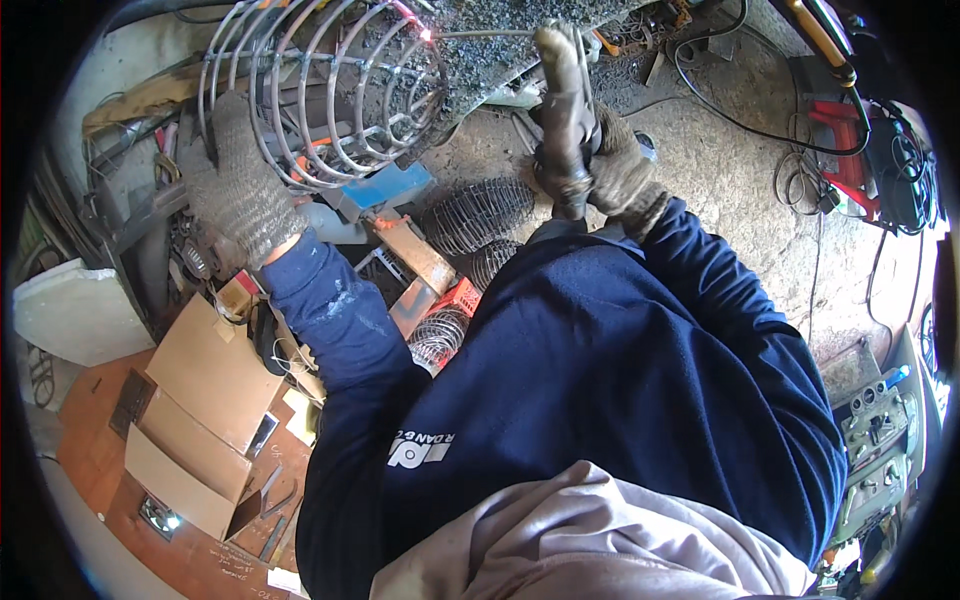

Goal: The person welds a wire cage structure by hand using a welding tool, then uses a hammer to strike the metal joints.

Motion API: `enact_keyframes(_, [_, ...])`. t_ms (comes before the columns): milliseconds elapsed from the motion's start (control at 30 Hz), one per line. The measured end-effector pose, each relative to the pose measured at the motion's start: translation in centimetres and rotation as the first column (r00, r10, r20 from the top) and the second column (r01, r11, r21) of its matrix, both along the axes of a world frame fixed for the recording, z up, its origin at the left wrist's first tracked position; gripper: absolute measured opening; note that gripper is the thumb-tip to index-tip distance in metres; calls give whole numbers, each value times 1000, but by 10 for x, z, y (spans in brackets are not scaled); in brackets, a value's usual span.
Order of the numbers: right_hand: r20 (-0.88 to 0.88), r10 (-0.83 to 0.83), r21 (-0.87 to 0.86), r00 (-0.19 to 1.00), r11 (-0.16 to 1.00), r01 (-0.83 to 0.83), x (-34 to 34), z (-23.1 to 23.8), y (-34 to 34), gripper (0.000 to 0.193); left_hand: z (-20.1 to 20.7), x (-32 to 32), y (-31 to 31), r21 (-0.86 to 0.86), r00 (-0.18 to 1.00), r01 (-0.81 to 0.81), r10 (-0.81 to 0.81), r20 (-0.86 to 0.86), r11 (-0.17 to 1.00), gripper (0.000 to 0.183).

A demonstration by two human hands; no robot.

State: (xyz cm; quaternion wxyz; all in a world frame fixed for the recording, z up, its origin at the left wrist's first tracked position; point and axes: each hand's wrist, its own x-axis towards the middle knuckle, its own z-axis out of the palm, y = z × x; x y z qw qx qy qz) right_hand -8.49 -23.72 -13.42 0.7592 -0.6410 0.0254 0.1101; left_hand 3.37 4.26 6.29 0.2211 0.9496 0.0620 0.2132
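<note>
A cage of bent metal rods [335, 106] rests on its side at the top, its curved rods joined by crosswise rings. My left hand [238, 185], in a worn knit glove, grips the cage's left end; the fingertips are partly hidden behind the rods. My gloved right hand [622, 172] is closed around a dark, worn welding electrode holder [563, 110]. From its tip a thin welding rod [490, 33] runs left toward the cage. A bright pink-white glow [425, 35] shows where the rod's end meets the cage's upper right.
Several wire coils [480, 215] lie below the cage near a blue box [385, 190]. Cardboard [215, 370] covers part of the brown board at lower left. Cables [720, 95] cross the concrete floor toward a red and black machine [850, 150] at right.
</note>
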Motion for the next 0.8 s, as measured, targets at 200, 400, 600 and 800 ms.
enact_keyframes(200, [207,59,-448,977,893,41,-4,6,-2,54,-5,2,0,-100,999,-3,6,39,995,59])
enact_keyframes(400, [-78,163,30,984,986,-161,1,23,-17,47,4,1,-7,29,998,44,-45,37,999,48])
enact_keyframes(600, [55,132,-488,990,868,-88,2,44,-15,48,7,-2,-15,-101,994,-58,48,-95,993,48])
enact_keyframes(800, [-142,-163,143,976,973,183,-15,-11,-24,51,0,-4,-12,-198,998,-42,29,-64,979,54])
